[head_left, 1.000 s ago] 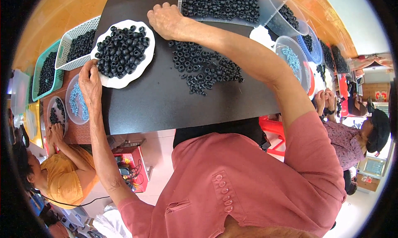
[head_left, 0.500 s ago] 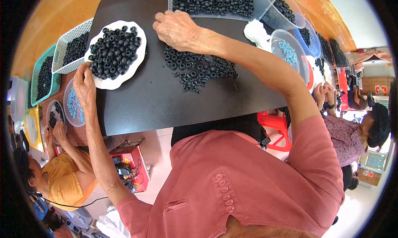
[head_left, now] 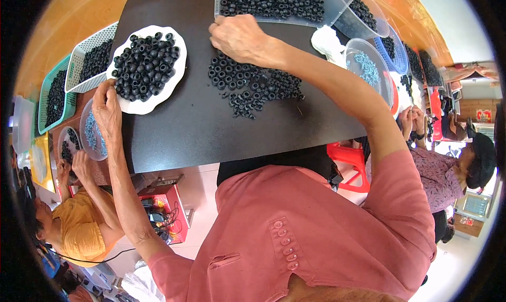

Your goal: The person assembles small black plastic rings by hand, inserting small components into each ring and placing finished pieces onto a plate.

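Observation:
A white scalloped plate (head_left: 176,65) heaped with round black beads (head_left: 145,65) sits at the left of the dark table. My left hand (head_left: 108,112) is closed on the plate's near left rim, thumb and fingers pinching it. Right of the plate, my right hand (head_left: 243,38) is curled closed just above the table, by the near edge of a clear plastic bin (head_left: 305,22) full of black beads. Its fingertips point down and away, so what they hold, if anything, is hidden. Under and beside its wrist lies a loose spread of black ring-shaped beads (head_left: 253,88).
Black beads fill a white basket (head_left: 76,65) and a green basket (head_left: 67,99) at left. Tubs of small blue pieces stand at left (head_left: 90,139) and right (head_left: 363,73). A white cloth (head_left: 327,41) lies near the bin. Co-workers' hands work at left (head_left: 79,167) and right (head_left: 411,117).
My right hand has shifted a little to the right, away from the plate. My left hand stays on the plate's rim. The left co-worker's hands have moved slightly.

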Demonstrator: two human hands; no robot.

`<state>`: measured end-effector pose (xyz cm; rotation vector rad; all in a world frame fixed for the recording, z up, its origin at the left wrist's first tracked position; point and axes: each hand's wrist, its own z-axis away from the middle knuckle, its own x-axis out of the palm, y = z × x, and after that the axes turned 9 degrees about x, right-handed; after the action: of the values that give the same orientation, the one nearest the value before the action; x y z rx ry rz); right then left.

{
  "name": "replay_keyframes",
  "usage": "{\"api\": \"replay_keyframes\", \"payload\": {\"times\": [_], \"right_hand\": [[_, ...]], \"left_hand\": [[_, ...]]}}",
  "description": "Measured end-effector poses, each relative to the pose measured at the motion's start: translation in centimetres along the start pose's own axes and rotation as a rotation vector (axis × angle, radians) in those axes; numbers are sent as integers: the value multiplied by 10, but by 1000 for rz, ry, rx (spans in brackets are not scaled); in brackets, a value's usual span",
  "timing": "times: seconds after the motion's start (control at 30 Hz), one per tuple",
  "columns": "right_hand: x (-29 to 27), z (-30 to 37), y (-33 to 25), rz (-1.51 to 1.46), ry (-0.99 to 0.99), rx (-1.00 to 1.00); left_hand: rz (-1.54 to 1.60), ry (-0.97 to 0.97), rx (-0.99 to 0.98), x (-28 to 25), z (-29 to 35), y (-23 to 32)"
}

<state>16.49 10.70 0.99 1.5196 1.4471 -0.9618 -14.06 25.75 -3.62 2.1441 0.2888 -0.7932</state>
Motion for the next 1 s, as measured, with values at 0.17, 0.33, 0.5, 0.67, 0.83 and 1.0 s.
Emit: {"api": "replay_keyframes", "payload": {"times": [0.17,0.33,0.5,0.67,0.83,1.0], "right_hand": [[-22,9,-3,35,-188,112],[-36,18,-46,-159,-301,57],[-19,42,-47,-287,-79,-9],[-19,57,-33,-278,-23,-27],[-39,72,-34,-316,127,64],[-64,99,-60,-434,74,47]], "left_hand": [[6,33,78,-2,2,-6],[-22,-13,85,0,2,-4],[-17,-36,44,-2,-3,-4],[-13,-40,47,-1,-3,-4],[-68,-27,106,2,-3,0],[-11,5,115,6,-3,6]]}}
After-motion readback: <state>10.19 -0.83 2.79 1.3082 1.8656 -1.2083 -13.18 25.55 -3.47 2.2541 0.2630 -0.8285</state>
